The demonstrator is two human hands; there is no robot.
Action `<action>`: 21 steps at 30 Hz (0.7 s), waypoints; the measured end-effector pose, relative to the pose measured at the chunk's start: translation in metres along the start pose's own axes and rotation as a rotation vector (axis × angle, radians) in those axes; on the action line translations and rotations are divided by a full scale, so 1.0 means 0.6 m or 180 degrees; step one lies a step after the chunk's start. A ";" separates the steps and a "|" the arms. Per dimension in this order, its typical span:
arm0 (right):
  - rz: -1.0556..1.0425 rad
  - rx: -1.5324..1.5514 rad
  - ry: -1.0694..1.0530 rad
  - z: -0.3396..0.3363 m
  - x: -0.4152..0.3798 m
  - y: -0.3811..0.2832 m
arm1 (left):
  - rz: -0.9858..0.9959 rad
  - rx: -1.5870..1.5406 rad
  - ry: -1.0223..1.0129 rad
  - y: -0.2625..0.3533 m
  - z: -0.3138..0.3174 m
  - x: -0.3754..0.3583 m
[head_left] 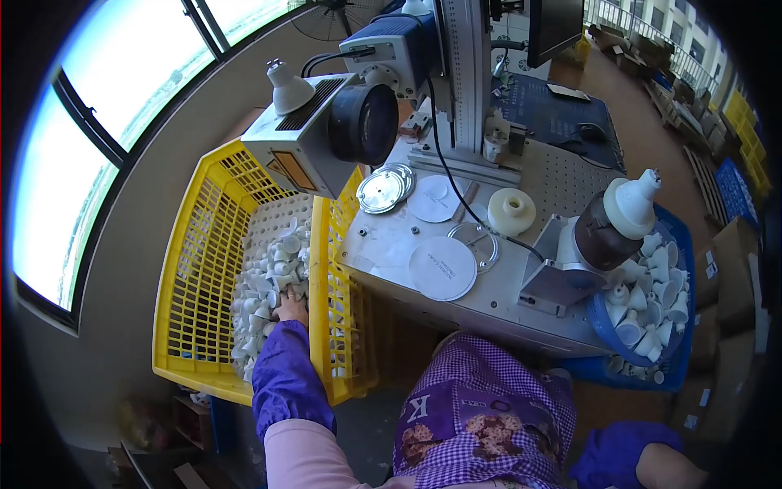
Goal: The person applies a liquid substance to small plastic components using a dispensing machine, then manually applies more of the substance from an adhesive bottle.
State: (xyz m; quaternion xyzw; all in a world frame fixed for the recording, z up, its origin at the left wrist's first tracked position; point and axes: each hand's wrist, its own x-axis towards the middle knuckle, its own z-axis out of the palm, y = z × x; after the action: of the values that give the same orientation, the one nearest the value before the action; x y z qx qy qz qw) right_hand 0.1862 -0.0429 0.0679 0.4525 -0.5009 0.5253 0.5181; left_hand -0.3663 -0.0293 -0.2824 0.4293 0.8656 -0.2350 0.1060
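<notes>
My left hand (292, 309) reaches down into a yellow plastic basket (320, 285), among a heap of white bulb housings (259, 269). Its fingers look spread and touch the housings, with their tips partly hidden. No housing is clearly held in it. My right hand is out of view; only its purple sleeve (623, 456) and part of the arm show at the lower right. One white bulb housing (289, 88) stands on top of the laser marking head (314, 122). Another white housing (631, 204) sits on the dark round holder (603, 236) at the bench's right.
On the metal bench (375, 253) lie a white disc (442, 269), metal discs (383, 189) and a cream plastic ring (511, 212). A blue basin (603, 314) of housings stands at the right. Behind are a monitor (555, 28), a mouse (590, 132) and cardboard boxes (729, 326).
</notes>
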 end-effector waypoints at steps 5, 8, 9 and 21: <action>0.0079 0.0139 0.0002 -0.016 0.006 0.003 | 0.0372 -0.0126 0.0449 -0.039 0.043 0.030; 0.0089 0.0364 -0.0022 -0.031 0.007 0.008 | 0.0483 -0.0524 0.0472 -0.048 -0.007 0.008; 0.0084 0.0423 -0.0030 -0.034 0.006 0.008 | 0.0541 -0.1102 0.0759 -0.052 -0.021 0.013; 0.0015 0.0169 -0.0285 0.036 0.025 -0.077 | 0.2006 -0.3560 0.4357 0.199 -0.354 -0.342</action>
State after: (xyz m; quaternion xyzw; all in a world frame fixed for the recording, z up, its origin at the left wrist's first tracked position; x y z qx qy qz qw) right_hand 0.2304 -0.0649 0.0873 0.4879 -0.5106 0.5188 0.4817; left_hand -0.1430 -0.0037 -0.0567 0.5756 0.5707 0.5585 -0.1765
